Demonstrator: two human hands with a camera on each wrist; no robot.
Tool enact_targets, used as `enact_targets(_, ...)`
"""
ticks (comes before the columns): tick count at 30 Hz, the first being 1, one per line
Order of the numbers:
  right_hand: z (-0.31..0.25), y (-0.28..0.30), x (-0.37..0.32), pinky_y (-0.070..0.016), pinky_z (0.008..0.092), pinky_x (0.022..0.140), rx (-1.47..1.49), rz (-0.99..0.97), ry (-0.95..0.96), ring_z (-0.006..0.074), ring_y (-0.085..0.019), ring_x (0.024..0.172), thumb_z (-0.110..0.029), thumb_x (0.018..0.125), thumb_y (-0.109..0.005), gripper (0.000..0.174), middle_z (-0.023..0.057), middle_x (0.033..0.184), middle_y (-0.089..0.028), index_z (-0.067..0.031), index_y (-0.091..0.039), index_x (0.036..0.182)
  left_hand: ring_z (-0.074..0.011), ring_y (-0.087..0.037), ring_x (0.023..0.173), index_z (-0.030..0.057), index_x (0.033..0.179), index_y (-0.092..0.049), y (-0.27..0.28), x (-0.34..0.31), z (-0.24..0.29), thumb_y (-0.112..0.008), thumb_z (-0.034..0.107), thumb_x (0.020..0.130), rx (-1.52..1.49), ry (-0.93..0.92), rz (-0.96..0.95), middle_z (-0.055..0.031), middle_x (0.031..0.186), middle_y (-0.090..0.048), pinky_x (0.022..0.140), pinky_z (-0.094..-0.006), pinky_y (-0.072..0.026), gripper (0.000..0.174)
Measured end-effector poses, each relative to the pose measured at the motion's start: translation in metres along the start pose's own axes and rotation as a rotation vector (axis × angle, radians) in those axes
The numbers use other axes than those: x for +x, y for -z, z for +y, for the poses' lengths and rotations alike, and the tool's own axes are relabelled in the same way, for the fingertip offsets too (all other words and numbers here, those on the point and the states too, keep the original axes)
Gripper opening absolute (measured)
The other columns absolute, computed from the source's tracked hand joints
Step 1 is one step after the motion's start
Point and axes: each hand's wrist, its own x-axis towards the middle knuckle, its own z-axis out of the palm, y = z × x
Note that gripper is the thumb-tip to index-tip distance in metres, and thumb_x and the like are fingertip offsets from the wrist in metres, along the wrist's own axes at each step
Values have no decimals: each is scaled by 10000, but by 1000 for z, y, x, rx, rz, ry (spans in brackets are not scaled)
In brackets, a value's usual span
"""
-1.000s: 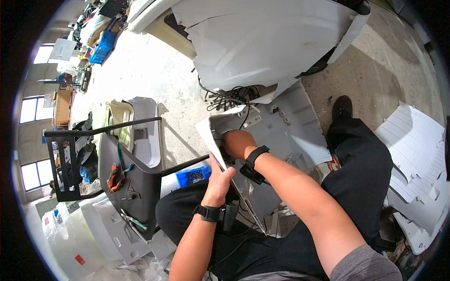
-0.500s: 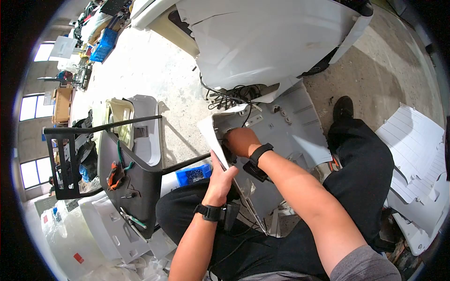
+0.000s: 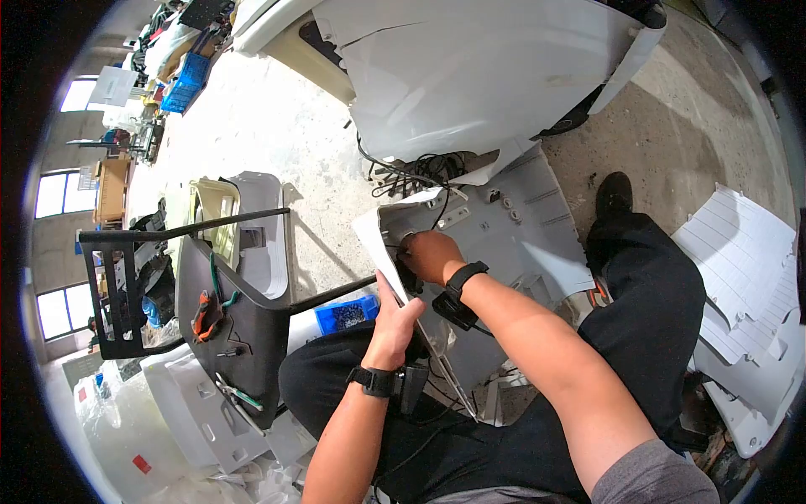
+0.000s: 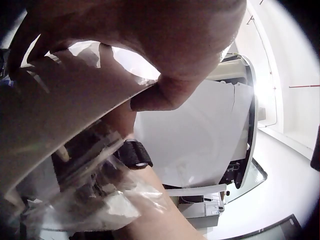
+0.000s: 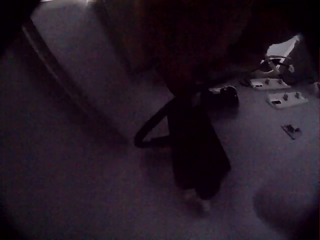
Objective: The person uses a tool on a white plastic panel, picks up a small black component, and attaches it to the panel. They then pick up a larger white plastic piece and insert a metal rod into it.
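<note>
A large grey-white plastic housing (image 3: 537, 227) lies open between the person's legs. The left hand (image 3: 395, 326) grips its raised left wall (image 3: 379, 252), thumb on the inner side; the left wrist view shows this hand (image 4: 165, 45) over the panel edge. Inside the housing, beside that wall, is the right hand (image 3: 430, 256), its fingers bent and their tips hidden. In the dark right wrist view a black part (image 5: 197, 150) with a looped cable (image 5: 150, 130) hangs below the fingers; what they touch there is too dim to tell. A black cable (image 3: 442, 206) runs over the housing's upper edge.
A large white panel (image 3: 487, 76) stands ahead, with coiled black cables (image 3: 424, 174) below it. At left, a dark chair-like seat (image 3: 231, 328) carries orange-handled pliers (image 3: 204, 317) and other tools. Near the left knee is a blue bin (image 3: 346, 315); white panels (image 3: 739, 260) lie at right.
The right hand and wrist have shifted slightly within the housing. The left hand keeps its grip on the wall, and the housing stays nearly in place.
</note>
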Motion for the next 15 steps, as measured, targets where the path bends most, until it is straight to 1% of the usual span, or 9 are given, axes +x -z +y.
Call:
enact_targets(2,0,2,0,-498,430,719,33,-36,-35,337,-621,812,-278,790,-562,242,155,857,-653,-77,-656,887,-183,-424,910,-3,1421,85,0,0,0,-540,127,703,-6,12,-11,-130,1169,-406,801,-252,-386,961)
enact_targets(3,2,0,0,-498,430,719,32,-36,-36,337,-621,812,-278,790,-562,242,155,857,-653,-77,-656,887,-195,-402,1023,32,1429,12,-1,0,-1,-521,95,705,-31,17,-15,-108,1226,-388,884,-269,-341,901)
enact_targets(4,4,-3,-1,-494,432,728,93,12,-33,342,-618,816,-284,794,-554,254,157,860,-653,-72,-656,888,-207,-379,1136,66,1437,-61,-1,1,-2,-502,64,706,-55,21,-19,-86,1283,-369,967,-286,-295,853)
enact_targets(5,4,-3,-1,-490,435,737,155,59,-30,348,-616,819,-291,798,-546,266,159,864,-652,-66,-656,889,-207,-379,1136,66,1437,-61,0,3,-5,-502,64,706,-55,20,-19,-86,1283,-369,967,-286,-295,853)
enact_targets(7,5,-6,0,-488,437,741,163,32,-63,352,-614,818,-302,800,-537,284,166,864,-650,-62,-655,894,-186,-438,891,-1,1421,84,4,7,-13,-538,127,707,22,-64,9,-125,1138,-430,783,-259,-396,956)
enact_targets(8,5,-7,0,-486,439,745,171,5,-99,357,-613,816,-313,801,-528,302,174,864,-647,-57,-654,899,-186,-438,891,-1,1421,84,4,6,-12,-538,127,707,23,-62,10,-125,1138,-430,783,-259,-396,956)
enact_targets(11,3,-8,1,-485,439,745,140,-5,-108,357,-614,818,-325,796,-528,317,188,858,-643,-52,-660,888,-185,-443,881,0,1422,82,0,2,-3,-536,124,708,-11,-28,-16,-121,1123,-440,774,-260,-399,952)
enact_targets(13,0,-10,5,-487,437,745,126,-25,-135,357,-616,819,-330,792,-531,321,193,860,-642,-52,-664,878,-181,-423,1059,78,1434,-82,-1,0,-1,-491,58,722,-20,42,-5,-67,1235,-412,907,-279,-348,822)
enact_targets(15,-1,-10,7,-489,434,746,111,-45,-162,356,-617,821,-335,789,-534,324,198,862,-641,-51,-668,869,-176,-428,1043,81,1437,-69,0,2,-4,-492,60,727,-23,32,-6,-64,1229,-415,894,-276,-356,827)
